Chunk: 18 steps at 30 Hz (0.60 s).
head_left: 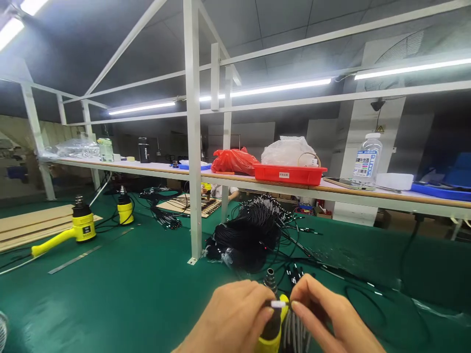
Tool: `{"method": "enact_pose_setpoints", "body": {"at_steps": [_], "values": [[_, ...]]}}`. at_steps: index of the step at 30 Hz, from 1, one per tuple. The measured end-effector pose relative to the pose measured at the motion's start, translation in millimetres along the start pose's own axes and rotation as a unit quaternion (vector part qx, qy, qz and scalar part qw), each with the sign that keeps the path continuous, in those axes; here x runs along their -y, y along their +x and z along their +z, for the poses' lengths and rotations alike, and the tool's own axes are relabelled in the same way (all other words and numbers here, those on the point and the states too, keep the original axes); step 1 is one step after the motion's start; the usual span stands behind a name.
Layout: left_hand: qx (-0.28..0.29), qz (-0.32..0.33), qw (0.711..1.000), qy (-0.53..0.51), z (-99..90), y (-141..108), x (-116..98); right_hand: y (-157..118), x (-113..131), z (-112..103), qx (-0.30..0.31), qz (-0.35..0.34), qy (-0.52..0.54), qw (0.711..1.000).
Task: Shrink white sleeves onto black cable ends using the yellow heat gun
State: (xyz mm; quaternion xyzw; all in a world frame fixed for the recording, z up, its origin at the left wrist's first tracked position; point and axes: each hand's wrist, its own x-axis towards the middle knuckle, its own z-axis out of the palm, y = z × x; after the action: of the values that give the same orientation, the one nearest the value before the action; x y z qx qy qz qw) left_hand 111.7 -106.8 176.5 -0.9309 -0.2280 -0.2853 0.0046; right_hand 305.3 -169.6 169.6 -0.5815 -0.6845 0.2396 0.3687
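Observation:
My left hand [239,314] is closed, thumb and forefinger pinching a dark cable end with a white sleeve [278,304] that points to the right. Facing it, my right hand [327,311] has its thumb and forefinger brought together at the far side of the sleeve; whatever lies between those fingertips is too small to make out. Behind and below the hands stands a yellow heat gun [270,340] with its metal nozzle [270,278] upward, partly hidden by my left hand. A bunch of grey and black cables [296,328] lies beside it, partly behind my right hand.
A large heap of black cables [250,230] lies beyond my hands, near a white post [194,147]. Left on the green table [140,294] are another heat gun [83,225] and a steel ruler [73,260]. The shelf above bears a red tray [290,175] and a bottle [368,162].

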Motion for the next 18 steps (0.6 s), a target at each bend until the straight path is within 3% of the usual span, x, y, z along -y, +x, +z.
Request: {"method": "enact_pose_setpoints", "body": {"at_steps": [4,9,18], "values": [[-0.012,-0.059,0.998,-0.031,-11.4,0.3,6.6,11.2,-1.9,-8.6,-0.017,0.000,-0.016,1.000],[0.041,-0.112,0.991,-0.057,-0.6,7.0,20.6,23.5,-12.2,-1.5,-0.045,0.013,-0.028,0.998],[0.017,-0.192,0.968,-0.159,6.9,16.2,27.7,38.8,-20.0,1.5,-0.074,0.015,0.006,0.997]]}}
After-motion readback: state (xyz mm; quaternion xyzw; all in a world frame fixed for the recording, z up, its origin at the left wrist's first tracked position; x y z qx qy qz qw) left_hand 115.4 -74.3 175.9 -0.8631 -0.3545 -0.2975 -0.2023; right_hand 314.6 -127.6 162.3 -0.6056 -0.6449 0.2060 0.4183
